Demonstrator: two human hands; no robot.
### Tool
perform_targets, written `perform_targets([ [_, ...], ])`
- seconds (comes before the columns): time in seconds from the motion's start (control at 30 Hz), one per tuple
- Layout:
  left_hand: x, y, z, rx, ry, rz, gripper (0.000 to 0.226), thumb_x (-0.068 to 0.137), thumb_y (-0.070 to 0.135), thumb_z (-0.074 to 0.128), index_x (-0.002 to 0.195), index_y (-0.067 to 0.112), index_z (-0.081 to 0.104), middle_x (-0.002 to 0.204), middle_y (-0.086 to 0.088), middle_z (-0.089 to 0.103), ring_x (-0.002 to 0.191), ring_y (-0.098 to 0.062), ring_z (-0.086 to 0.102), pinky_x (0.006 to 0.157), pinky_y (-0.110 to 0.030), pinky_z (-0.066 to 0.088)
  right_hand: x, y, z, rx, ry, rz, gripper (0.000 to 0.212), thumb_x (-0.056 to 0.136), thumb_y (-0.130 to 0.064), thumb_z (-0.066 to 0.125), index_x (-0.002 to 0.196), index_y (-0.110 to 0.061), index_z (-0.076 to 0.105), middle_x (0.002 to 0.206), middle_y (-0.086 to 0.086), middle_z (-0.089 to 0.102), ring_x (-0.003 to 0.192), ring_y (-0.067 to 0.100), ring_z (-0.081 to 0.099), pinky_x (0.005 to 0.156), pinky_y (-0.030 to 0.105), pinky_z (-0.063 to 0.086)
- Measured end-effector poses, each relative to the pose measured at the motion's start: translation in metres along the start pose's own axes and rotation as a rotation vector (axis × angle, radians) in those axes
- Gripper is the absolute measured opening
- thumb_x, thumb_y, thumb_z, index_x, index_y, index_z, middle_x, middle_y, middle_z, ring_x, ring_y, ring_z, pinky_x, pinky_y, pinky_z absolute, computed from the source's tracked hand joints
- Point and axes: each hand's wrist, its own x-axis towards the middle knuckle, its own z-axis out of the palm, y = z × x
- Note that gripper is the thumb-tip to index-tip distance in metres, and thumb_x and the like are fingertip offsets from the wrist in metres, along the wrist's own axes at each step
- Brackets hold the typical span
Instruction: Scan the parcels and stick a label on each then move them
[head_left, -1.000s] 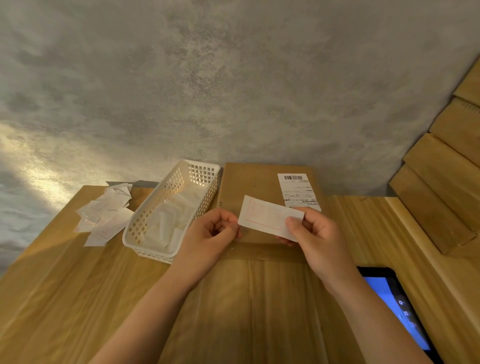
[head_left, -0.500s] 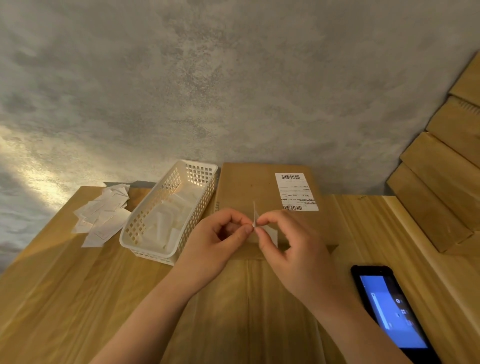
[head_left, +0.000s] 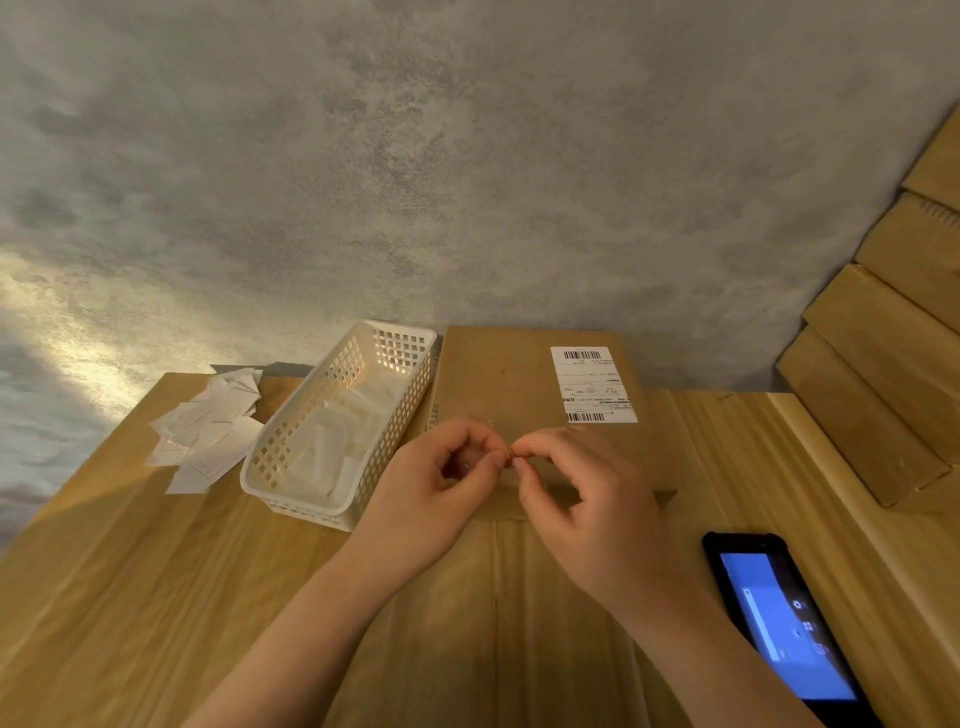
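Far left on the wooden table (head_left: 156, 597), a loose heap of white paper slips (head_left: 208, 431) lies against the grey wall (head_left: 467, 182). Just right of it sits my white plastic basket (head_left: 291, 493), its lattice walls holding more white sheets, its long side close against the parcel. My left hand (head_left: 441, 488) comes up from below, fingers curled in, thumb and forefinger pressed together at the tips. Right there, tip to tip, my right hand (head_left: 587, 509) meets it, fingers curled the same way, thumb and forefinger pinching. Something tiny sits between the two pinches, but it is too small and too hidden for me to tell what it is. Both hands hover over the near edge of the parcel (head_left: 498, 384), a flat brown cardboard box lying on the table and pushed back to the wall. On its right half is a white shipping label (head_left: 592, 384) with barcodes top and bottom. Further right, a black handheld scanner (head_left: 779, 623) lies on the table with its blue screen lit. Beyond it, stepped wooden blocks (head_left: 883, 374) rise at the right edge.
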Motion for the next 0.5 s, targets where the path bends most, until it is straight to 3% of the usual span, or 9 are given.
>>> perform_targets([
  [0.17,-0.0005,0.0008,0.0026,-0.103,-0.004,-0.034,0.005,0.088,0.022,0.068,0.085,0.020,0.070,0.069,0.010,0.060,0.066,-0.005,0.053,0.065,-0.018,0.043,-0.0027,0.0021,0.0005,-0.035,-0.003,-0.052,0.015,0.090,-0.011,0.063,0.103,-0.012,0.071,0.099,-0.006,0.069,0.095,0.010,0.063,0.081,0.026,0.051],
  [0.5,0.0014,-0.0011,0.0035,-0.105,0.011,-0.060,0.007,0.085,0.026,0.065,0.083,0.022,0.070,0.071,-0.010,0.061,0.066,-0.012,0.052,0.066,-0.028,0.043,-0.0014,0.0050,-0.0001,-0.052,-0.032,-0.058,0.016,0.092,-0.014,0.062,0.104,-0.012,0.071,0.101,-0.005,0.069,0.097,0.008,0.062,0.081,0.025,0.051],
])
